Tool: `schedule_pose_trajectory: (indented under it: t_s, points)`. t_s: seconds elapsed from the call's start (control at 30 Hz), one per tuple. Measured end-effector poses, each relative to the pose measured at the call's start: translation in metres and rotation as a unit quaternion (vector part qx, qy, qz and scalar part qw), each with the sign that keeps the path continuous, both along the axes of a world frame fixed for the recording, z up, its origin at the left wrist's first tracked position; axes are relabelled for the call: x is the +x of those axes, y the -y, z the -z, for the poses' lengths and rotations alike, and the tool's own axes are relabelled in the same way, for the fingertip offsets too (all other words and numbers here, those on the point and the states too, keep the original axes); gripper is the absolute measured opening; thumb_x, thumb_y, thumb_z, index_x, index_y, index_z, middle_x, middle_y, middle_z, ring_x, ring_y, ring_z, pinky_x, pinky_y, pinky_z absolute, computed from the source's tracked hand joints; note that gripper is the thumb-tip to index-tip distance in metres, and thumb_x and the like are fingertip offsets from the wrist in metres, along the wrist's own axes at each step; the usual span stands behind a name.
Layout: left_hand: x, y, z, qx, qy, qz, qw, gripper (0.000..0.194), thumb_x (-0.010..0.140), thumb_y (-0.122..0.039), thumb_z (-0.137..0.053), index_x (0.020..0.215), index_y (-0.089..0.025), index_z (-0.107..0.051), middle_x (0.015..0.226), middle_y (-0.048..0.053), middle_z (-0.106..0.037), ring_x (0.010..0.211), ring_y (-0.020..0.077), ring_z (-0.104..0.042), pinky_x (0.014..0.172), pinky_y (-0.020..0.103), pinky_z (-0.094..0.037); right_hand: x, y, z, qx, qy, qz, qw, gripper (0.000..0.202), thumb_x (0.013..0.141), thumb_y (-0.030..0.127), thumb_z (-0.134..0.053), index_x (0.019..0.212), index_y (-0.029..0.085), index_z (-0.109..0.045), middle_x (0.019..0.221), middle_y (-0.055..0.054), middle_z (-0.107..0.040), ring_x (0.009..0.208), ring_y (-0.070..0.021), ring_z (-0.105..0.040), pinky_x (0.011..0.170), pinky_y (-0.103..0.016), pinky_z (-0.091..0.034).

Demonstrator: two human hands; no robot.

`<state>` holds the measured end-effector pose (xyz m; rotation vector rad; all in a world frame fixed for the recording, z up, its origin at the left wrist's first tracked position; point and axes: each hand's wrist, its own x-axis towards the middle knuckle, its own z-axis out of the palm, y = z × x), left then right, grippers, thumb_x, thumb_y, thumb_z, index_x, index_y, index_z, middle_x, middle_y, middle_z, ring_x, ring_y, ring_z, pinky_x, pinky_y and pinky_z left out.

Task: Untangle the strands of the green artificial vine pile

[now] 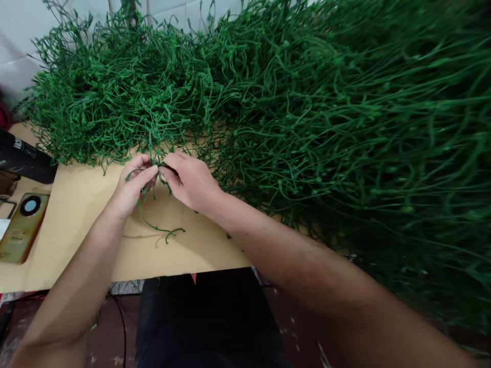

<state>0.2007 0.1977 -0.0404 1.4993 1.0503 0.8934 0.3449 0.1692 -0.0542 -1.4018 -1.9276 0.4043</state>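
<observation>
Thin green plastic-looking stems (157, 228) are pinched between my left hand (136, 180) and my right hand (187, 176), which meet just in front of a big heap of the same stems (126, 87). My left hand is closed, thumb against fingers, with one branched strand trailing down from it over the tan board (88, 204). Close beside it, the thumb and fingers of my right hand are also closed on the stems. Exactly where the strands join is hidden by the fingertips.
Long green stems (383, 128) spread across the whole right side. At the left lie a gold phone (25, 227) and a black bottle (28, 157). A tiled wall (169, 13) stands behind. The board's front edge is just above my lap (207, 317); a black cable hangs below.
</observation>
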Motion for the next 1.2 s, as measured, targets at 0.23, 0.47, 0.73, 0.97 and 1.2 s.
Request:
schedule_pose_trajectory:
  t_s: [0.23, 0.47, 0.73, 0.97, 1.2]
  points:
    - [0.000, -0.006, 0.005, -0.007, 0.005, -0.060, 0.998, 0.037, 0.077, -0.049, -0.057, 0.064, -0.022, -0.037, 0.050, -0.006, -0.026, 0.040, 0.0073, -0.031, 0.039, 0.023, -0.025, -0.004, 0.008, -0.005, 0.006, 0.043, -0.016, 0.999, 0.022, 0.090, 0.024, -0.035, 0.081, 0.016, -0.054, 0.077, -0.004, -0.050, 0.067, -0.0133, -0.040, 0.062, -0.027, -0.027]
    - [-0.002, -0.017, 0.018, 0.025, -0.025, -0.104, 0.994, 0.033, 0.076, -0.039, -0.063, 0.060, -0.020, -0.041, 0.043, -0.008, -0.031, 0.038, 0.0053, -0.025, 0.040, 0.022, -0.018, -0.004, 0.004, -0.003, 0.021, 0.065, -0.119, 0.991, 0.024, 0.089, 0.019, -0.036, 0.073, 0.016, -0.053, 0.073, -0.004, -0.049, 0.070, -0.0140, -0.040, 0.067, -0.028, -0.031]
    - [-0.019, -0.045, 0.010, -0.007, 0.023, -0.354, 0.935, 0.027, 0.084, -0.017, -0.050, 0.061, -0.020, -0.038, 0.047, -0.009, -0.032, 0.038, 0.0045, -0.026, 0.038, 0.021, -0.022, -0.031, 0.036, -0.011, 0.088, 0.113, -0.411, 0.900, 0.016, 0.082, 0.016, -0.043, 0.084, 0.018, -0.058, 0.081, -0.002, -0.056, 0.074, -0.0144, -0.042, 0.072, -0.028, -0.035]
    - [-0.025, -0.030, 0.004, -0.095, 0.147, -0.198, 0.964, 0.022, 0.074, -0.019, -0.062, 0.065, -0.019, -0.042, 0.045, -0.009, -0.034, 0.033, 0.0017, -0.026, 0.031, 0.015, -0.019, -0.003, 0.016, -0.013, 0.067, -0.001, -0.213, 0.975, 0.027, 0.086, 0.020, -0.039, 0.059, 0.019, -0.034, 0.064, 0.000, -0.040, 0.064, -0.0110, -0.036, 0.062, -0.026, -0.030]
    - [-0.009, -0.019, 0.004, -0.114, 0.170, -0.124, 0.971, 0.018, 0.076, -0.013, -0.058, 0.064, -0.017, -0.046, 0.042, -0.008, -0.037, 0.033, 0.0028, -0.032, 0.034, 0.014, -0.025, 0.003, 0.004, -0.008, 0.015, -0.095, -0.038, 0.995, 0.028, 0.085, 0.019, -0.041, 0.061, 0.020, -0.027, 0.066, 0.001, -0.035, 0.063, -0.0097, -0.034, 0.060, -0.026, -0.025]
